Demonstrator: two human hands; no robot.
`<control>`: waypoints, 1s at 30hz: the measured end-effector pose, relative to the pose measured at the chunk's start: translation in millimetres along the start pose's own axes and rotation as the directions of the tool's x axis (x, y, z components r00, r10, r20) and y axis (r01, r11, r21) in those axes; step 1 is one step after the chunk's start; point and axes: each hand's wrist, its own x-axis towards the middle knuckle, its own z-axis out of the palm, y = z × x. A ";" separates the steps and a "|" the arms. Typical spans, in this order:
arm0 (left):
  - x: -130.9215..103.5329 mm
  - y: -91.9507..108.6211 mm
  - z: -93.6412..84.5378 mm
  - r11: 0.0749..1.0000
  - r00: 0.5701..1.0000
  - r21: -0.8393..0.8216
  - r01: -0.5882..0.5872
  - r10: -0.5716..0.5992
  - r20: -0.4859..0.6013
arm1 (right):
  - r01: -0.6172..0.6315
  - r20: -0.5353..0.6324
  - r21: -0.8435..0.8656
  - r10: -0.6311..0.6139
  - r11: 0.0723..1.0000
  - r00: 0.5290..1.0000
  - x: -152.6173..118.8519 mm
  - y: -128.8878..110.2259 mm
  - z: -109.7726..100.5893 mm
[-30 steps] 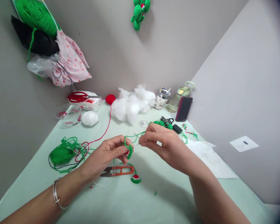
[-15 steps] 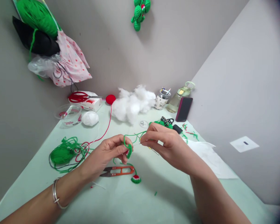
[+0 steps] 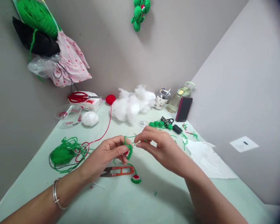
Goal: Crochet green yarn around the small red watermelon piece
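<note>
My left hand [image 3: 115,149] pinches a small crocheted watermelon slice [image 3: 129,152], green along its curved edge with red and white behind the thumb. Close to its right side, my right hand [image 3: 154,143] has thumb and forefinger pressed together on a thin needle [image 3: 134,144], mostly hidden by the fingertips. Green yarn [image 3: 130,136] loops from the slice toward the right hand. Below the hands lie orange-handled thread snips [image 3: 121,170] and a second watermelon slice [image 3: 136,179] with a green tail.
A green yarn skein [image 3: 62,154] lies at left, near a white yarn ball [image 3: 90,119]. Behind are white stuffing [image 3: 133,105], a red yarn ball [image 3: 110,99], a pen cup [image 3: 162,101], a water bottle [image 3: 177,99] and a phone [image 3: 184,109]. Crocheted green balls [image 3: 160,124] lie beyond my right hand.
My right hand has moved left and slightly down, closer to the watermelon slice, with the needle. More of the green balls behind it shows. My left hand has barely moved.
</note>
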 end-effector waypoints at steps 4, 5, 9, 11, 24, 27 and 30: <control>1.3 -3.5 -0.9 1.000 0.999 0.025 0.001 -0.001 -0.034 | -0.050 -0.004 0.087 0.051 0.995 0.999 -2.0 -7.1 6.6; 1.7 -4.9 -1.2 0.999 0.999 0.034 -0.002 0.003 -0.042 | -0.039 0.002 0.101 0.039 0.994 0.999 -2.8 -8.9 8.2; 2.7 -9.5 -1.0 0.997 0.997 0.079 -0.007 0.013 -0.072 | 0.090 0.006 -0.025 -0.090 0.996 0.996 -5.5 -12.0 15.7; 2.6 -9.6 -0.3 0.994 0.998 0.111 0.004 0.004 -0.068 | 0.143 -0.002 -0.147 -0.145 0.979 0.989 -5.6 -12.0 18.7; 2.8 -12.4 -2.0 0.993 0.996 0.111 0.048 -0.039 -0.079 | 0.068 -0.212 0.851 0.221 0.521 0.952 -3.4 -9.3 -29.5; 2.6 -13.2 -4.7 0.991 0.994 0.123 0.053 -0.041 -0.101 | 0.281 -0.493 0.806 0.327 0.521 0.806 -3.1 0.8 -45.1; 3.2 -10.6 -6.3 0.990 0.993 0.135 0.040 -0.025 -0.115 | 0.325 -0.588 0.755 0.367 0.570 0.721 -2.9 9.5 -50.8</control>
